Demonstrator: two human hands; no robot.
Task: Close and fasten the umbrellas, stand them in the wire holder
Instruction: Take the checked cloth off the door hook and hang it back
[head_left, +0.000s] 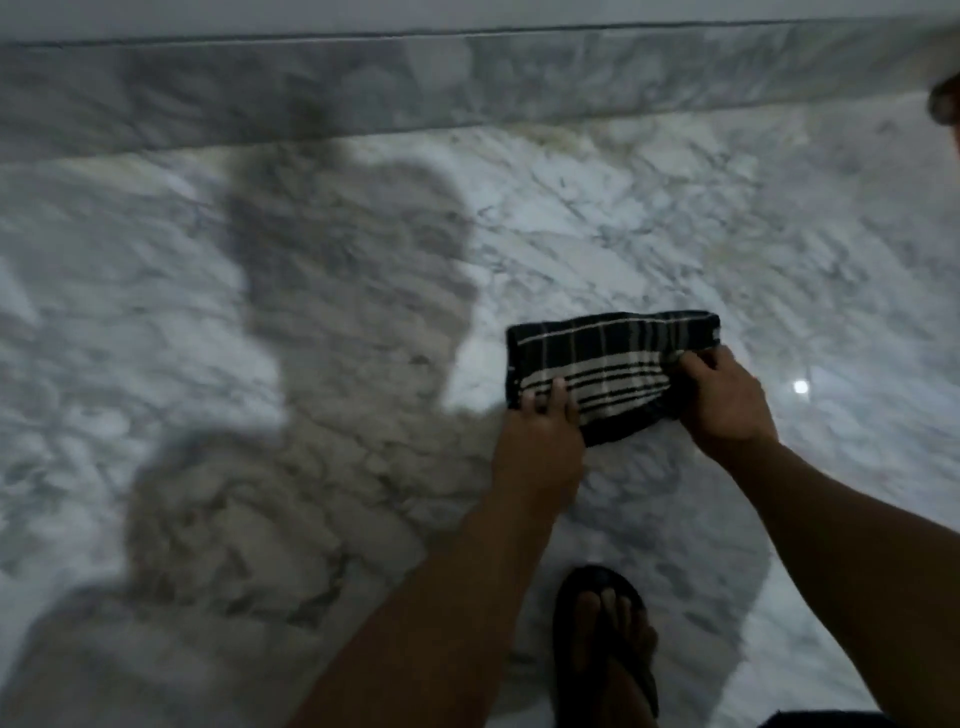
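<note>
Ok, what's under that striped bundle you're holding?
Below the striped bundle only marble floor shows; whether it rests on it is unclear. The left hand and right hand grip its ends, hiding the fabric beneath their fingers. Its underside is unseen.

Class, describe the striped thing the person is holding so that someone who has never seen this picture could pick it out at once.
Start from the grey-veined marble floor that fills the view and follow the two bare forearms up from the bottom edge. Between the left hand and the right hand is a bundle of folded fabric. It is the only patterned thing here: black with pale cream stripes.
</note>
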